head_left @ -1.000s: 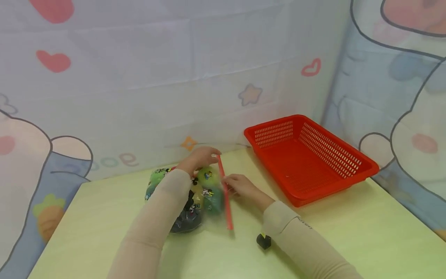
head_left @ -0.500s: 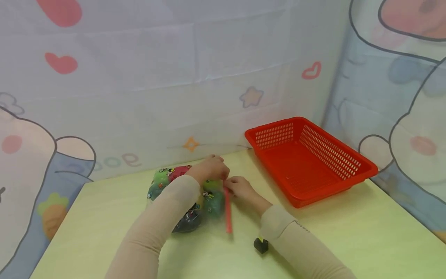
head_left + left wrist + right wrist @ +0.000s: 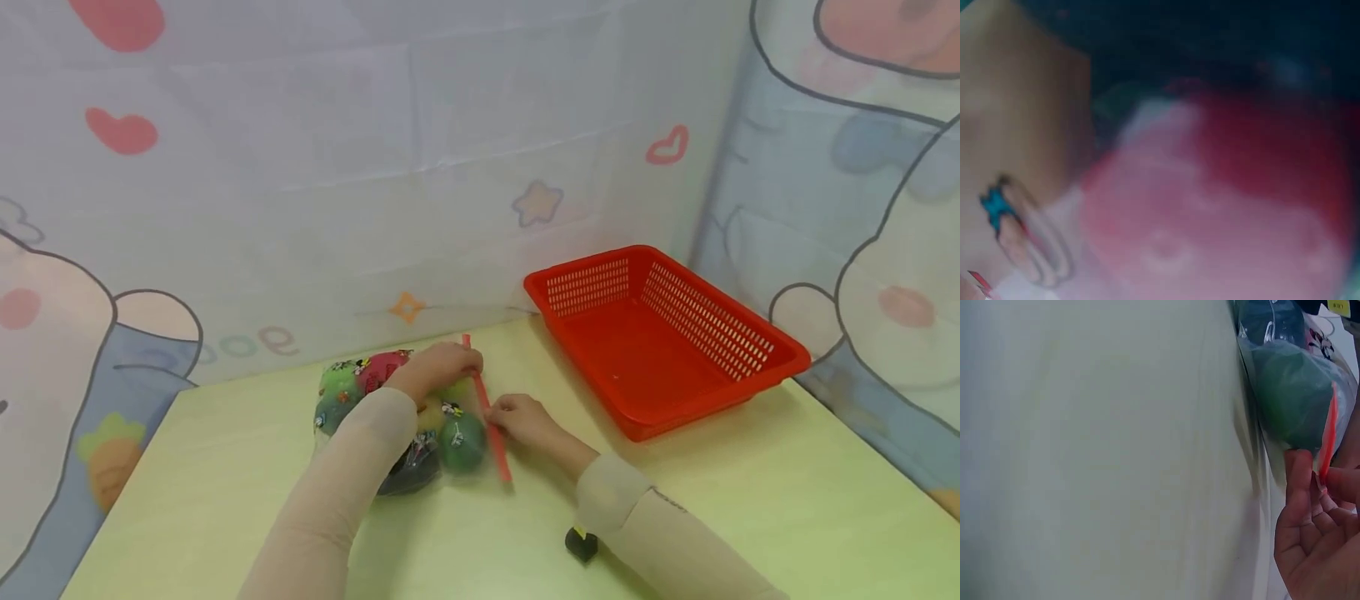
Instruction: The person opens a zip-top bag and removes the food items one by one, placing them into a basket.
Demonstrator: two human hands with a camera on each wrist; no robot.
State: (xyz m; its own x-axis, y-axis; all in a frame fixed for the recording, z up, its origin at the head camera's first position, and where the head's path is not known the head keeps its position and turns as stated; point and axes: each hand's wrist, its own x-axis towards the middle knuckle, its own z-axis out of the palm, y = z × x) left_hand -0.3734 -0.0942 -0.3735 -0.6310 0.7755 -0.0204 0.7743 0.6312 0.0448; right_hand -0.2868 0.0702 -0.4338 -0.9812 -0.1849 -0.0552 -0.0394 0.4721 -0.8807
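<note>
A clear plastic zip bag [image 3: 450,408] printed with cartoon figures lies on the table. Green, red, yellow and dark round things fill it. A red zip strip [image 3: 497,454] runs along its right edge. My left hand [image 3: 441,368] reaches over the bag and grips the strip near its far end, its fingertips partly hidden. Lower on the strip, my right hand [image 3: 527,421] pinches it between thumb and fingers. The right wrist view shows that pinch on the strip [image 3: 1330,434], beside a green ball [image 3: 1291,394] inside. Up close, the left wrist view has a blurred red ball [image 3: 1272,156].
A red perforated plastic basket [image 3: 652,358] stands at the back right of the table [image 3: 225,500]. A small black object [image 3: 581,544] with a yellow bit lies beside my right sleeve. Printed cloth [image 3: 300,167] hangs behind the table.
My left hand moved along the strip to near my right hand, then back toward the far end. My right hand has shifted slightly down the strip. The strip's far end now shows again.
</note>
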